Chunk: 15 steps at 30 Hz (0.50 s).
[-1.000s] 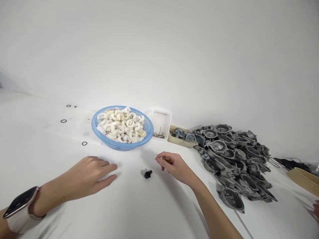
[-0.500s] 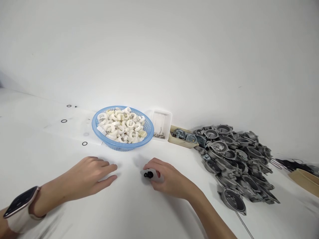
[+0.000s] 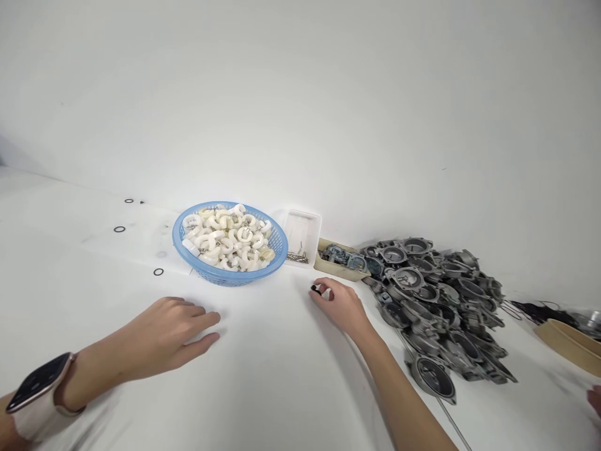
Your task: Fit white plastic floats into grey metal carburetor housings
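A small black part (image 3: 316,289), its kind too small to make out, is pinched between the thumb and forefinger of my right hand (image 3: 342,307). That hand is over the white table, just in front of the white tray and the beige tray. My left hand (image 3: 181,329) rests on the table at left, fingers stretched out and holding nothing. Beyond it stands a blue plastic basket (image 3: 230,277) heaped with white ring-shaped plastic parts (image 3: 230,238).
A white tray (image 3: 313,235) holds thin metal pins; the beige tray (image 3: 335,269) holds metal parts. Grey metal housings (image 3: 436,300) are piled at right. Black rings (image 3: 158,272) lie at left. A tan container (image 3: 570,341) and part of another hand (image 3: 594,399) appear at the right edge.
My right hand has closed on the small black part, lifting it off the table, and moved away and to the right. The left hand has stayed put. Another hand's edge has appeared at far right.
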{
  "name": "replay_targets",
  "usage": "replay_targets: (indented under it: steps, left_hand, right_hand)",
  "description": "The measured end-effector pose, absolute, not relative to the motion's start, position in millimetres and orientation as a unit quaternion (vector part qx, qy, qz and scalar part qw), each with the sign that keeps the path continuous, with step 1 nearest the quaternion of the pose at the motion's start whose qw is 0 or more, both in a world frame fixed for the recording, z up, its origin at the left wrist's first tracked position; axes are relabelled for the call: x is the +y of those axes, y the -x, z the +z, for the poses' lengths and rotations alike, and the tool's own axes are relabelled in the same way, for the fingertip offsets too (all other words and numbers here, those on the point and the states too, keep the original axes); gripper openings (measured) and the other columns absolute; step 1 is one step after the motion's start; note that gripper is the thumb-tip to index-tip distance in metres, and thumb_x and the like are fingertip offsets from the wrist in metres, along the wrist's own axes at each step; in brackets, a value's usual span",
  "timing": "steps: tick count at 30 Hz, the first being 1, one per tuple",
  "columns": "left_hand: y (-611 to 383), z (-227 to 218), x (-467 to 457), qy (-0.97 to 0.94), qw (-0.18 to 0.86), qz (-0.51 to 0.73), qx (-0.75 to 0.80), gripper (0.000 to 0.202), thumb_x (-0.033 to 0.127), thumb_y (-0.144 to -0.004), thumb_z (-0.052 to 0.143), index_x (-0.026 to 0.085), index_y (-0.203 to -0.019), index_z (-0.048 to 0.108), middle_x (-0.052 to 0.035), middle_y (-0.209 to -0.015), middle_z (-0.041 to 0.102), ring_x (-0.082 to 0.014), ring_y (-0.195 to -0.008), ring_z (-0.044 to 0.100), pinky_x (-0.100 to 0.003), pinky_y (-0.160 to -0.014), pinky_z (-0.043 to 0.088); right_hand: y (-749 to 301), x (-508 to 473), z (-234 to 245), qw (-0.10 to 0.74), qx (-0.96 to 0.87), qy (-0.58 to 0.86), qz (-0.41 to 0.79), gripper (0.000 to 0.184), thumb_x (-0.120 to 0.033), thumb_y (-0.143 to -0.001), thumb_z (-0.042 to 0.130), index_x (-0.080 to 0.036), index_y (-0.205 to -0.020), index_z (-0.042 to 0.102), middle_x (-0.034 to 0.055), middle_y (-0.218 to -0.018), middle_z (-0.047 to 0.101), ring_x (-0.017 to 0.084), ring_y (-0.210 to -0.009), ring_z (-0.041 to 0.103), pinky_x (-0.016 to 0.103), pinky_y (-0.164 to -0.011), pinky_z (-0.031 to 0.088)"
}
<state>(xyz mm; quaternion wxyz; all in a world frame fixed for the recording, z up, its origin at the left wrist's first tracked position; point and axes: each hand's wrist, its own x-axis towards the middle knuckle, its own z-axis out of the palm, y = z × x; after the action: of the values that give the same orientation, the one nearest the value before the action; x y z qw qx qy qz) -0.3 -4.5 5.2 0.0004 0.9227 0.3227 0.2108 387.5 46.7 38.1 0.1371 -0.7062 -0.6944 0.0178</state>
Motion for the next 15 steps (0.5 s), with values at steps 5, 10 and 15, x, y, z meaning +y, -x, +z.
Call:
replay_targets:
  steps: [5, 10, 15]
  left_hand:
    - [0.1, 4.9, -3.6, -0.921, 0.004, 0.207, 0.331, 0.023, 0.036, -0.106, 0.039, 0.026, -0.11, 0.059, 0.0031, -0.071, 0.064, -0.0195, -0.063, 0.066, -0.033, -0.058, 0.043]
    - [1.0, 5.0, -3.8, -0.92, 0.001, 0.21, 0.332, 0.023, 0.036, -0.106, 0.039, 0.025, -0.11, 0.059, 0.003, -0.071, 0.064, -0.0195, -0.064, 0.065, -0.034, -0.058, 0.043]
    - [0.9, 6.8, -5.0, -0.922, 0.006, 0.202, 0.33, 0.025, 0.037, -0.106, 0.038, 0.025, -0.108, 0.06, 0.0026, -0.07, 0.064, -0.02, -0.064, 0.065, -0.034, -0.059, 0.044]
  right_hand:
    - [-396.8, 56.4, 34.0, 0.152, -0.663, 0.733, -0.004, 0.034, -0.054, -0.089, 0.056, -0.025, -0.102, 0.068, 0.0027, -0.086, 0.071, 0.023, -0.082, 0.063, 0.032, -0.066, 0.04]
    - [-410.6, 54.5, 34.1, 0.168, -0.721, 0.672, 0.014, 0.03, -0.034, -0.084, 0.055, -0.026, -0.11, 0.066, 0.0036, -0.109, 0.07, 0.02, -0.082, 0.061, 0.033, -0.073, 0.044]
    - [-417.4, 56.3, 26.1, 0.189, -0.74, 0.644, 0.044, 0.03, -0.035, -0.081, 0.06, -0.023, -0.108, 0.068, 0.0051, -0.106, 0.07, 0.02, -0.081, 0.061, 0.034, -0.079, 0.048]
